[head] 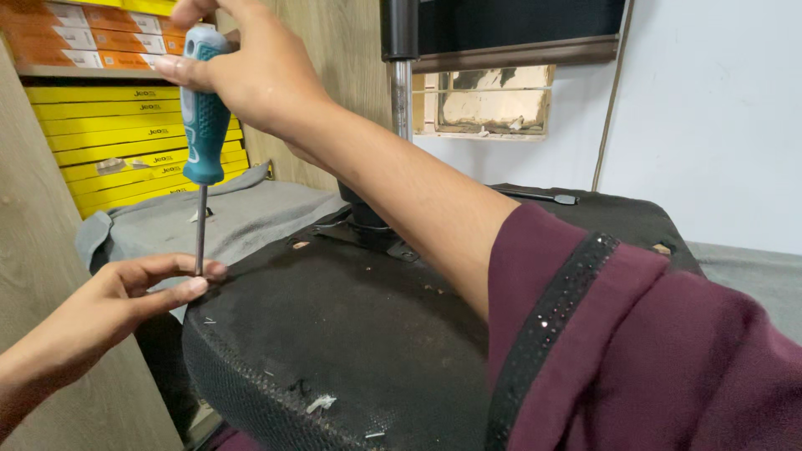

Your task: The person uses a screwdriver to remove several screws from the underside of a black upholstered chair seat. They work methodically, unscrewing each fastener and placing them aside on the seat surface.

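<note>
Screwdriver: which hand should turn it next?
Probably the right hand: it grips the teal handle of the screwdriver. The left hand only pinches the shaft near the black seat base.

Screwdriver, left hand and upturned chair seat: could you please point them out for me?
screwdriver (pixel 203 117), head view, on its teal handle.
left hand (pixel 125 296), head view, on its back.
chair seat (pixel 351 334), head view, on its bare black underside.

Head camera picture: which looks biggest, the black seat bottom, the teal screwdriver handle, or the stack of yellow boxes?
1. black seat bottom, though it is nearest the camera
2. stack of yellow boxes, farther back
3. teal screwdriver handle, in the right hand
</note>
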